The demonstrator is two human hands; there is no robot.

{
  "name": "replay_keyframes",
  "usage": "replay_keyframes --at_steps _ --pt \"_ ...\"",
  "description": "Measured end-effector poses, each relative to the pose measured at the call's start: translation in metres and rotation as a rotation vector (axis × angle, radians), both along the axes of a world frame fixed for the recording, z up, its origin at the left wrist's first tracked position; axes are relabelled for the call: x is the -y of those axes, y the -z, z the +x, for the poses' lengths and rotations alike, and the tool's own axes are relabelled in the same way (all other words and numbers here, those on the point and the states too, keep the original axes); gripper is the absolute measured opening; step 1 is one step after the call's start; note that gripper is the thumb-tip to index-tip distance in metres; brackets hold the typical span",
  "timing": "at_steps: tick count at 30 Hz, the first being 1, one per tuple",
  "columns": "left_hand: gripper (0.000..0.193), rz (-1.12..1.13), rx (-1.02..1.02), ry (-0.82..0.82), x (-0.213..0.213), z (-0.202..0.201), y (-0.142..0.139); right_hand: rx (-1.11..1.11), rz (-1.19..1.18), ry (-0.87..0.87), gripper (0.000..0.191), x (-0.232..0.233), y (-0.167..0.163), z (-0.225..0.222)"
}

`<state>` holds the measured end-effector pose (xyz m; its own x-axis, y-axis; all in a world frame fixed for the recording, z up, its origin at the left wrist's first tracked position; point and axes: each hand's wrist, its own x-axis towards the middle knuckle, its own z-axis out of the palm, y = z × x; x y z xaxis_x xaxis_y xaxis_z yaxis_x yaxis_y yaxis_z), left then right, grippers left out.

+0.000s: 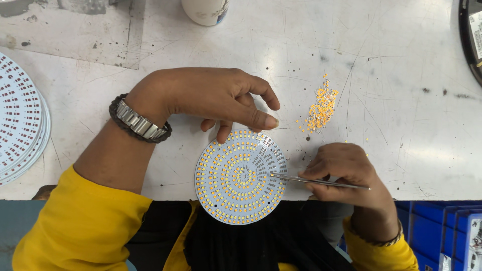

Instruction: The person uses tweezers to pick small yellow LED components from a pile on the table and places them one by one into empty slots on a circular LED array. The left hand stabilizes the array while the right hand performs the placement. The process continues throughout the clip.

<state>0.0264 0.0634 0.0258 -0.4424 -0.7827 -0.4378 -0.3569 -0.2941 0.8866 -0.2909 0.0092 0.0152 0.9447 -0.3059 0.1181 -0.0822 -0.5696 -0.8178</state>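
Observation:
A round white circuit board (241,176) studded with rings of small yellow chips lies at the near edge of the table, partly overhanging it. My left hand (211,98) rests above it, fingertips touching the board's top rim. My right hand (346,170) pinches metal tweezers (321,181), whose tips touch the right part of the board, where several pads are still bare. A loose pile of tiny orange-yellow chips (321,108) lies on the table just beyond my right hand.
A stack of round white boards (20,120) sits at the left edge. A white cylindrical container (205,11) stands at the back. A dark round object (472,35) is at the far right. Blue bins (437,231) lie below the scratched white table (401,75).

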Motion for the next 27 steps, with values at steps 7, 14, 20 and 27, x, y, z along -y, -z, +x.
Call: replay_keyframes --at_steps 7,14,20,27 --pt "0.074 -0.014 0.007 -0.010 0.000 -0.001 -0.001 0.125 -0.080 0.184 0.013 -0.026 0.008 -0.017" --pt "0.072 -0.013 0.005 -0.003 -0.001 0.000 0.000 0.026 -0.082 0.344 0.014 -0.065 0.023 -0.043" --pt "0.073 -0.008 0.020 -0.004 0.000 0.001 0.001 0.032 0.007 0.151 0.013 -0.034 0.020 -0.036" --pt "0.076 -0.012 0.013 -0.006 0.000 0.000 0.001 0.033 -0.006 0.132 0.014 -0.037 0.016 -0.027"
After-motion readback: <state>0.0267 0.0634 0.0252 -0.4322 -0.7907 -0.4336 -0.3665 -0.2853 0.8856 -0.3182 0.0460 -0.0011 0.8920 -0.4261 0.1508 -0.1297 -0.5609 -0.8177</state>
